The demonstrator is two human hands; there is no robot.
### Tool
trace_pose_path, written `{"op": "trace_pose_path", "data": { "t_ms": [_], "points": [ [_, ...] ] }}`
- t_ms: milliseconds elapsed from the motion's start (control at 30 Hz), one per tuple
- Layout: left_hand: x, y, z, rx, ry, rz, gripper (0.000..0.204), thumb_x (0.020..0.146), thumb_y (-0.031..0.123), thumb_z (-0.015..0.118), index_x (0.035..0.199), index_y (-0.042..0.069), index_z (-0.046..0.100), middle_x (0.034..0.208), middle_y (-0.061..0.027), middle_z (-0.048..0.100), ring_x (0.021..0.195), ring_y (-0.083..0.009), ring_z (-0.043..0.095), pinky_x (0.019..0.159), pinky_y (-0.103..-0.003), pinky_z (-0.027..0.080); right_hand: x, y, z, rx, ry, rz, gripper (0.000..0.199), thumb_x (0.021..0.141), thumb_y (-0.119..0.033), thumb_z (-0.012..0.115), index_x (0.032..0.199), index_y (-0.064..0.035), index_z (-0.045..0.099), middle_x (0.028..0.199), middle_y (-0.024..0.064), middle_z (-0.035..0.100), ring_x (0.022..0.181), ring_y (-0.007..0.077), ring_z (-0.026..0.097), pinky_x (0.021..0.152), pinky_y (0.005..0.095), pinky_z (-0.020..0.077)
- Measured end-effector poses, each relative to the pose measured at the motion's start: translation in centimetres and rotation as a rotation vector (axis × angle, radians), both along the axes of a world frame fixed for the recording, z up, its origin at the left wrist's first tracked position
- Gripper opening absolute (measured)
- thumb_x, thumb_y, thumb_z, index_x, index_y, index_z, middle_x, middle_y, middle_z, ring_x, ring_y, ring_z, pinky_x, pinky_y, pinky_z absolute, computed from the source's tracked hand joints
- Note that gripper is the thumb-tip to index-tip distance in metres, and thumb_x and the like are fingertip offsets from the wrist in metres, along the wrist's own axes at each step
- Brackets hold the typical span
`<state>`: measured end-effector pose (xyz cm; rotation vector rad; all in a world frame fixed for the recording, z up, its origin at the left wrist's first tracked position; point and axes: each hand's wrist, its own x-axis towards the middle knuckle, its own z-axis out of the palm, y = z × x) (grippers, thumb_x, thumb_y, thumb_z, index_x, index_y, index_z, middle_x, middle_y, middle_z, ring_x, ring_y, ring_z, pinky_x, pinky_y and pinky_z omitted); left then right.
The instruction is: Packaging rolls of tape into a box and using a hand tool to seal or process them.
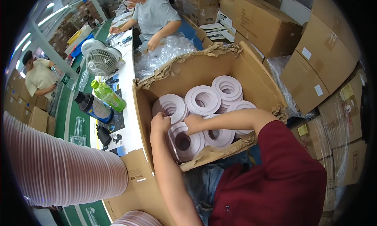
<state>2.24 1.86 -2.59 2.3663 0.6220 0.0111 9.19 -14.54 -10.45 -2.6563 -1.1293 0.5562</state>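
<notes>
Ribbed and pale pink, a tall ring stack [78, 173] looms closest. Inside the ragged-edged cardboard box [253, 71], the left hand [160, 126] bends its fingers against flat, pale rings [195, 146]; the right hand [194, 124] hides its fingertips, so I cannot tell their hold. Brown cartons [259, 25] alongside carry white labels [306, 53] or dark print.
</notes>
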Motion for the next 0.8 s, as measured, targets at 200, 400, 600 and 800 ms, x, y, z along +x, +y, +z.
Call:
{"op": "trace_pose_path", "data": {
  "t_ms": [200,400,600,800],
  "points": [
    [0.1,0.3,-0.6,-0.008,-0.002,-0.040,0.043,0.084,0.025,0.061,0.115,-0.004,0.064,0.117,-0.0257,0.065,0.111,-0.0372,0.062,0.097,-0.041,0.048,2.5,-2.3,4.0,0.239,-0.058,0.007,0.039,0.057,-0.025,0.079,0.085,0.0003,0.071,0.085,0.0251,0.068,0.082,0.0392,0.068,0.074,0.0457,0.0557],
    [0.5,-3.2,3.0,-0.087,-0.124,-0.067,0.041,0.085,0.025,0.063,0.114,-0.004,0.064,0.106,-0.0231,0.069,0.101,-0.0307,0.066,0.089,-0.038,0.051,4.5,-6.4,11.2,0.550,0.213,-0.246,0.037,0.059,-0.016,0.079,0.090,0.0014,0.070,0.083,0.0177,0.070,0.078,0.0242,0.070,0.066,0.0360,0.0542],
    [3.0,-4.8,4.0,-0.771,-0.116,-0.123,0.050,0.096,0.042,0.052,0.114,-0.003,0.063,0.096,-0.0145,0.070,0.093,-0.0225,0.065,0.089,-0.033,0.048,3.7,-7.1,14.4,0.834,0.847,-0.509,0.032,0.079,-0.008,0.069,0.109,0.0036,0.064,0.092,0.0078,0.069,0.074,0.0117,0.066,0.062,0.0273,0.0527],
    [3.3,-5.3,1.7,-0.983,-0.036,-0.168,0.059,0.101,0.050,0.040,0.117,-0.002,0.062,0.098,-0.0160,0.070,0.098,-0.0241,0.065,0.098,-0.034,0.044,3.2,-5.9,9.9,0.976,0.881,-0.457,0.046,0.082,-0.018,0.075,0.119,0.0050,0.059,0.093,0.0149,0.068,0.076,0.0176,0.067,0.063,0.0313,0.0549]
  ]
}}
